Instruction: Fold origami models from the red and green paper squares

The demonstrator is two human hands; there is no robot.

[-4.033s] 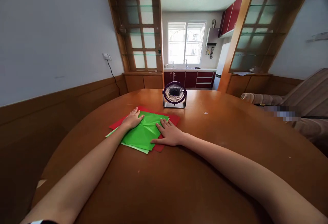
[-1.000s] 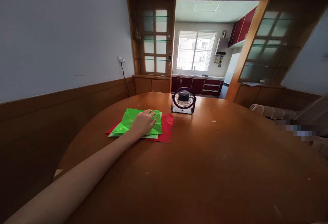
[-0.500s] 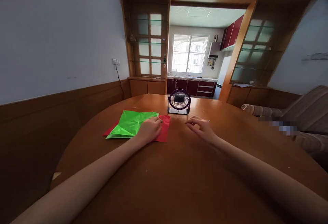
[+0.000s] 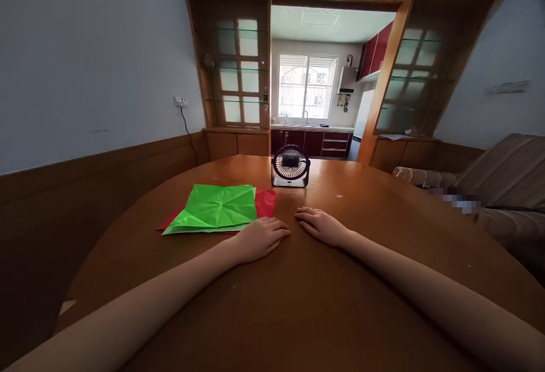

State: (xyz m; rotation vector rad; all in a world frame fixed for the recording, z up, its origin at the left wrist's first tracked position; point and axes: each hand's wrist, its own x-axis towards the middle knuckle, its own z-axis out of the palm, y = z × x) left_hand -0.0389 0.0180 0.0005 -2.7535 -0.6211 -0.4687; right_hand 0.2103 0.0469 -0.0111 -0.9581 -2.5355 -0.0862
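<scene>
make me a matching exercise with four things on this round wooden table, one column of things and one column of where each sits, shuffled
Things:
1. creased green paper sheet
2. red paper sheet
3. small dark round desk fan
4. left hand

Places:
A. palm down on bare wood, just right of the papers' near corner
B. upright at the far side of the table
C. top of the stack
D. under the green sheet, edges showing

Pairs: 1-C, 2-D, 3-B, 4-A
</scene>
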